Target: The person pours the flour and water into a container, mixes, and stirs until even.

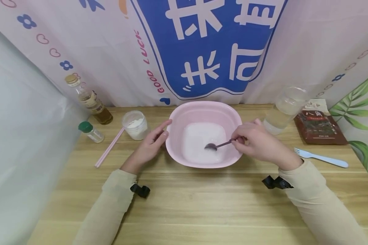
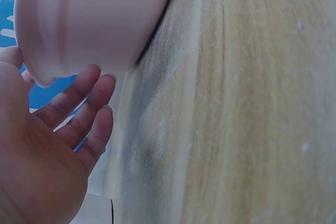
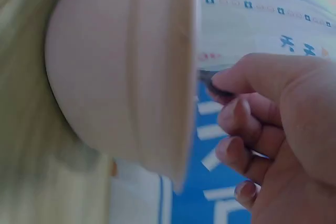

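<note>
Head view: pink plastic basin (image 1: 203, 112), rounded-square w/ smooth glossy walls, is sitting mid-table on the pale wood-grain table (image 1: 184, 204), holding a shallow layer of milky white liquid. Right hand (image 1: 259, 143) is reaching over the basin's right rim, fingers curled and pinching the thin handle of a small dark metal spoon (image 1: 216, 145); spoon bowl is dipping into the liquid. Left hand (image 1: 148, 148) is resting against the basin's left outer wall, fingers nearly straight, gripping nothing. Both arms are wearing beige sleeves w/ black wrist mounts. Left of basin: clear plastic cup of white powder (image 1: 135, 125), pink chopsticks (image 1: 109, 147) lying flat, small green-capped shaker (image 1: 91, 131), glass oil bottle (image 1: 89, 99). Right: clear water bottle (image 1: 283, 109), brown spice packet (image 1: 319, 124), pale blue plastic fork (image 1: 320, 157).

Left wrist view: palm is facing the basin's curved underside (image 2: 89, 19), fingers (image 2: 79, 98) extended, tips touching the wall.

Right wrist view: blurry; fingers (image 3: 247, 124) are folding tight around the dark handle, just beside the basin rim (image 3: 186, 77).
</note>
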{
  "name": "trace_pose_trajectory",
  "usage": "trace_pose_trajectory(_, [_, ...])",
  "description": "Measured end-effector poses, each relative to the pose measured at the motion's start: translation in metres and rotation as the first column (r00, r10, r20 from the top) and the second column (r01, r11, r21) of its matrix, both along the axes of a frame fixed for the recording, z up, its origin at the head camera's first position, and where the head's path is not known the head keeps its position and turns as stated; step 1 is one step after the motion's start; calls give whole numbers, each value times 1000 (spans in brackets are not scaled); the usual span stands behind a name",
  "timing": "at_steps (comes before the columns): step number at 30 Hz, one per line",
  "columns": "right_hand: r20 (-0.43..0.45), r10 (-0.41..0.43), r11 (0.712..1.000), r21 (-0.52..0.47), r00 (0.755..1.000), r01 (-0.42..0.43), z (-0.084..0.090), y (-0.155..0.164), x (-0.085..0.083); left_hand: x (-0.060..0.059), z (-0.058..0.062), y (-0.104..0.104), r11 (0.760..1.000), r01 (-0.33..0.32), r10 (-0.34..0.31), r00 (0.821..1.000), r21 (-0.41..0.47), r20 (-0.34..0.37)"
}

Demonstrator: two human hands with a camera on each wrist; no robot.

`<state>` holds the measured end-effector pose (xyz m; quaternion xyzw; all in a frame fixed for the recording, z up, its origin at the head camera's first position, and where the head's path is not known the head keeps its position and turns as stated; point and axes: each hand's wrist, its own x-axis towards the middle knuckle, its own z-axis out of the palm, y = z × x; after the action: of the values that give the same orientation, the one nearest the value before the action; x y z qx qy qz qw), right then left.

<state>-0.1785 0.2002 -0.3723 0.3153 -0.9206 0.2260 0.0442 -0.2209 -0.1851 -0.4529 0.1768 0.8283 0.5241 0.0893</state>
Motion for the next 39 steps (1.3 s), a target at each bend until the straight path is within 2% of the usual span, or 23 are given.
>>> trace_pose_trajectory(3, [39,31,999,-33,999,-30,-7,-14,-3,0,1,0,1000,-2,2,1000,3,4])
trace_pose_trajectory(5, [38,21,999,-50,999,-20,-14,-26,-7,0,1,0,1000,0,0,1000,6,2])
trace_pose_trajectory(10, [2,-74,996,-59,997,74,-22,-46,-18,0,-2,0,1000,4,-4,1000,2,-9])
trace_pose_trajectory(15, [-61,-201,979,7,978,202,-20,-40,-25,1,-3,0,1000,3,-3,1000,-2,-5])
trace_pose_trajectory(18, [-86,-216,974,51,973,221,-16,-24,-23,2,-3,-1,1000,-3,3,1000,-7,0])
trace_pose_trajectory(21, [-43,-169,984,58,985,171,-9,-6,-18,3,-4,-4,1000,-8,8,1000,-17,9])
trace_pose_trajectory(24, [45,-77,996,45,996,75,-4,5,-13,4,-4,-5,1000,-9,9,1000,-24,10])
trace_pose_trajectory(26, [106,-11,1000,18,994,10,-4,5,-12,5,-4,-6,1000,-10,10,1000,-24,3])
trace_pose_trajectory(30, [126,40,999,-11,991,-39,-13,-13,-15,5,-4,-5,1000,0,-1,1000,-9,-12])
trace_pose_trajectory(35, [73,-56,998,5,996,56,-18,-39,-24,3,-2,-2,1000,14,-14,1000,-1,-18])
trace_pose_trajectory(39, [-2,-157,987,33,988,157,-16,-38,-32,2,0,-2,1000,11,-11,1000,-7,-15])
